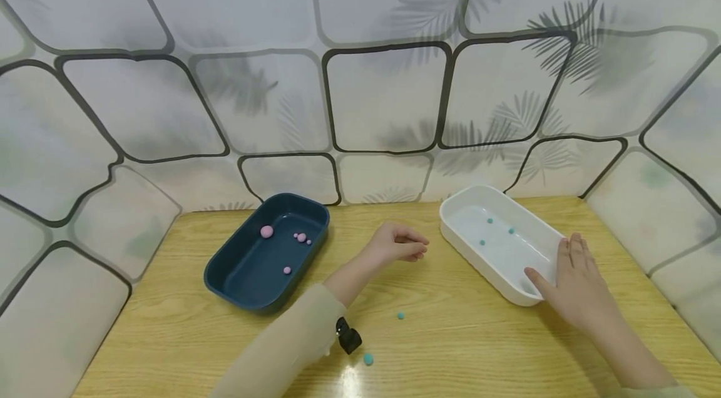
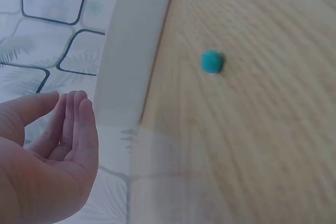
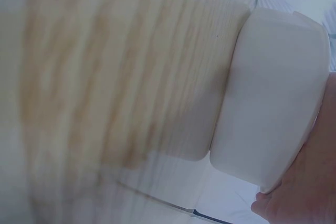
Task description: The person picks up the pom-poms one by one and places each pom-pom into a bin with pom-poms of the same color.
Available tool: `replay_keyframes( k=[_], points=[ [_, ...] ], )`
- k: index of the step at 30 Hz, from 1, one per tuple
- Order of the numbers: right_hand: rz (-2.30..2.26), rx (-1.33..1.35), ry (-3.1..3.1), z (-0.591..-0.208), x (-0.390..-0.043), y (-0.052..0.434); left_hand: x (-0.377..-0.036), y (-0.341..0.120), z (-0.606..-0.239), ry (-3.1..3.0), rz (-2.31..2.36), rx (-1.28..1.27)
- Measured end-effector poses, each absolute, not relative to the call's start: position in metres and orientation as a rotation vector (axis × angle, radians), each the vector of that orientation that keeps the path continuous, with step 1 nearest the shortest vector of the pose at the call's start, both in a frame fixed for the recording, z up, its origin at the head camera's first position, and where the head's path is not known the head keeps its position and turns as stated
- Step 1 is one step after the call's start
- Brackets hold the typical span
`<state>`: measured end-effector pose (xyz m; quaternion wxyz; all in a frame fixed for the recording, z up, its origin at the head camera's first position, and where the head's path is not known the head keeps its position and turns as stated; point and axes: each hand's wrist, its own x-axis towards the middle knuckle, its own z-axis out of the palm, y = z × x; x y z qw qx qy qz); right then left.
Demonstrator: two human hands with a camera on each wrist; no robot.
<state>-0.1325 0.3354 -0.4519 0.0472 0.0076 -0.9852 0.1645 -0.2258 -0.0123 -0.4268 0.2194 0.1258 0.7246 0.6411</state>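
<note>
My left hand (image 1: 401, 244) hovers over the wooden table between the two trays, fingers loosely curved and holding nothing; in the left wrist view its palm (image 2: 47, 150) shows empty. My right hand (image 1: 571, 279) rests flat on the near right end of the white tray (image 1: 470, 251), thumb along the rim. The white tray (image 3: 273, 103) holds three small teal balls (image 1: 489, 221). The dark blue tray (image 1: 233, 282) holds several pink balls (image 1: 266, 231). Two teal balls lie loose on the table, one (image 1: 400, 316) near the centre and one (image 1: 368, 358) closer to me.
A tiled wall with leaf prints (image 1: 383, 97) stands behind and to both sides of the table (image 1: 450, 335). A small black wrist camera mount (image 1: 348, 335) sits on my left sleeve. A teal ball (image 2: 211, 61) lies by the white tray (image 2: 131, 51) in the left wrist view.
</note>
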Motion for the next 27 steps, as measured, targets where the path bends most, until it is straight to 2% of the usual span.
replay_keyframes(
  k=[17,27],
  points=[
    [0.518,0.02,-3.013,-0.453,-0.132,0.336,-0.199,-0.048,-0.465,2.086,1.688,0.35],
    [0.518,0.022,-3.008,-0.454,-0.132,0.335,-0.188,-0.056,-0.472,2.128,1.656,0.374]
  ],
)
